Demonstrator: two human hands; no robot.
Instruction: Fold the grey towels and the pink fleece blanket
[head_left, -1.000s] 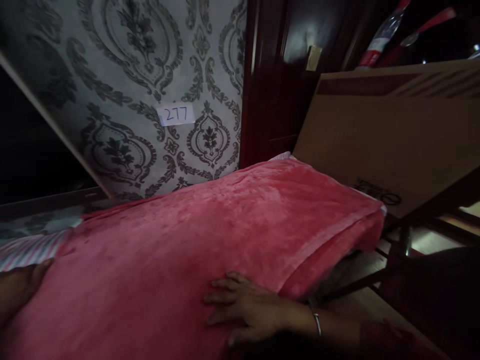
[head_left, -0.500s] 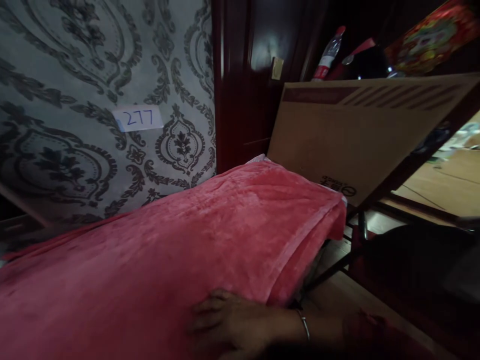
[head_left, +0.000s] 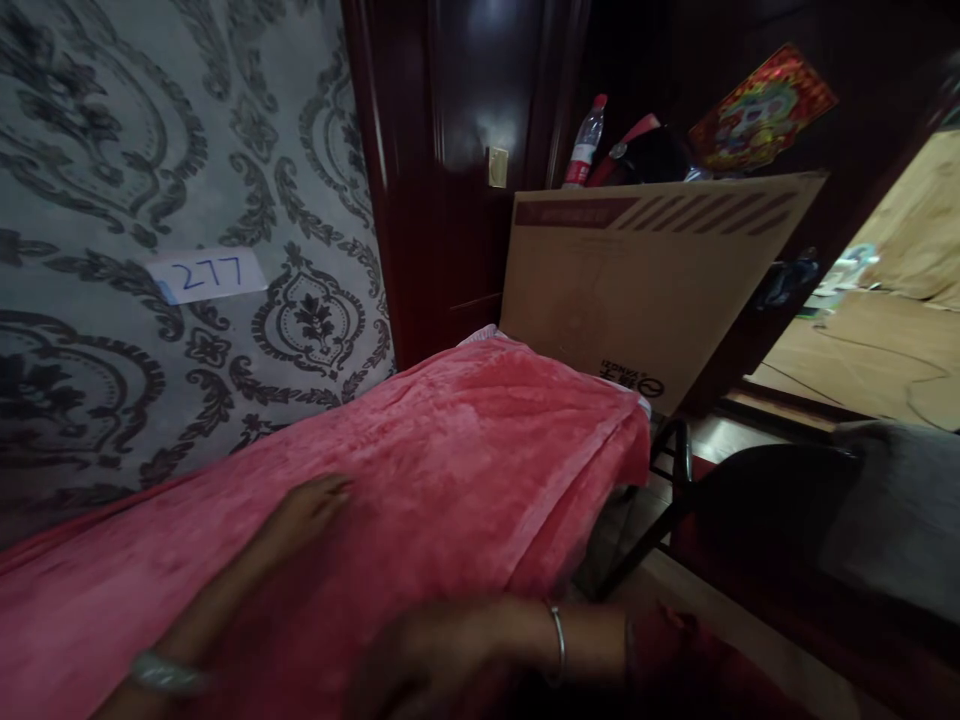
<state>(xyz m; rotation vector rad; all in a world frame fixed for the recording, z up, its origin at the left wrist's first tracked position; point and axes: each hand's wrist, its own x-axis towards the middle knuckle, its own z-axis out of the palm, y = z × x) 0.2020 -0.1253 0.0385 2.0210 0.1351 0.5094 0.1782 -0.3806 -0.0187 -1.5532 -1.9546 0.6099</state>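
A pink plush blanket (head_left: 465, 450) lies spread over a long flat surface, with a folded edge along its right side. My left hand (head_left: 311, 510), a pale bangle at its wrist, reaches over the middle of the blanket; its fingers look stretched out with nothing in them, though somewhat blurred. Low in the view, my right hand (head_left: 420, 650) is at the near part of the blanket, a thin silver bangle on its wrist. Dark and smeared, its fingers do not show clearly. Whether it grips any cloth cannot be made out.
A large cardboard box (head_left: 630, 290) leans beyond the blanket's far end, with a plastic bottle (head_left: 585, 145) behind it. Patterned wallpaper (head_left: 315, 310) with a paper marked 277 (head_left: 210, 275) borders the left. A black chair (head_left: 772, 500) stands at the right, by a doorway.
My left hand has come into view over the blanket. My right hand, earlier spread flat on the cloth, is now lower and more blurred. The camera view has shifted to the right.
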